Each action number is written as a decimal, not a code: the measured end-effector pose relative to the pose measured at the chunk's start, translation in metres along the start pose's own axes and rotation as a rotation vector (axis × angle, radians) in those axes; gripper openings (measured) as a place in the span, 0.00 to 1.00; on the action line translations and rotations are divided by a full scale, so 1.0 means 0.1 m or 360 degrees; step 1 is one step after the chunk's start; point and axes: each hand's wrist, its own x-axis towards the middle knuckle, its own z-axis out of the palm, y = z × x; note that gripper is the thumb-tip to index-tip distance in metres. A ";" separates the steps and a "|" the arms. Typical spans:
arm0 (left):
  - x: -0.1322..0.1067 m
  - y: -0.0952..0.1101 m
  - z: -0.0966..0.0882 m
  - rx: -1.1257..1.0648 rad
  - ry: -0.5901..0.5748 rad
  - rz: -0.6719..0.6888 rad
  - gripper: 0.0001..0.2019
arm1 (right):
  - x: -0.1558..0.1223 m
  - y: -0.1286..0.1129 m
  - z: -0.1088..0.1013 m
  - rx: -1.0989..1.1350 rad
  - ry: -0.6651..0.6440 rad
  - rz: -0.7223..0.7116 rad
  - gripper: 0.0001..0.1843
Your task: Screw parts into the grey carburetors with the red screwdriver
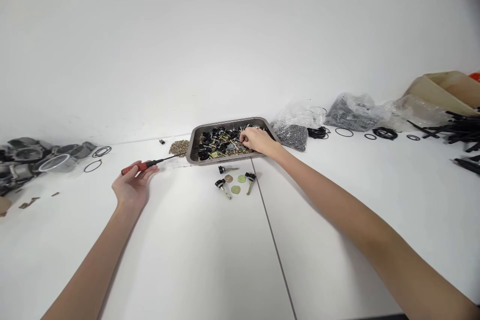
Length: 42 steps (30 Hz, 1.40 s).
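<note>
My right hand (pixel 255 140) reaches into a shallow metal tray (pixel 193 147) filled with small black and brass parts. Its fingers are bent and pinched among the parts; what they grip is too small to make out. My left hand (pixel 133 184) rests on the white table with its fingertips against a red-handled screwdriver (pixel 144 165) that lies with its shaft pointing at the tray. In front of the tray lie three small black-headed brass pieces (pixel 223 187) and green and tan discs (pixel 235 189).
A pile of small brass bits (pixel 179 147) lies left of the tray. Grey metal housings and a clear cup (pixel 56 162) sit far left with black O-rings (pixel 92 166). Plastic bags of dark parts (pixel 290 135), more rings and a cardboard box (pixel 446 90) line the right.
</note>
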 end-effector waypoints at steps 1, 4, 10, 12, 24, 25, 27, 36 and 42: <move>-0.01 0.02 0.02 -0.0051 0.0049 -0.0069 0.11 | 0.00 0.00 0.00 -0.0033 0.0024 0.0040 0.12; -0.05 0.06 0.08 -0.0135 0.0143 -0.0153 0.11 | -0.01 0.01 0.02 -0.0123 0.0097 0.0138 0.14; -0.08 0.09 0.12 -0.0148 0.0184 -0.0134 0.10 | -0.05 0.00 0.01 -0.0166 0.0168 0.0137 0.16; -0.08 0.09 0.12 -0.0152 0.0177 -0.0132 0.10 | -0.05 0.00 0.00 -0.0141 0.0142 0.0107 0.14; -0.08 0.10 0.11 -0.0108 0.0180 -0.0149 0.10 | -0.01 0.01 0.02 -0.0124 0.0072 0.0140 0.09; -0.08 0.10 0.11 -0.0105 0.0190 -0.0151 0.09 | -0.01 0.02 0.03 -0.0118 0.0059 0.0119 0.08; -0.09 0.10 0.12 -0.0099 0.0191 -0.0157 0.09 | 0.00 0.04 0.04 -0.0109 0.0036 0.0082 0.08; -0.09 0.11 0.11 -0.0074 0.0181 -0.0182 0.09 | 0.01 0.08 0.06 -0.0084 -0.0030 0.0003 0.06; -0.08 0.10 0.11 -0.0071 0.0178 -0.0157 0.09 | -0.02 0.02 0.03 -0.0096 -0.0007 0.0135 0.08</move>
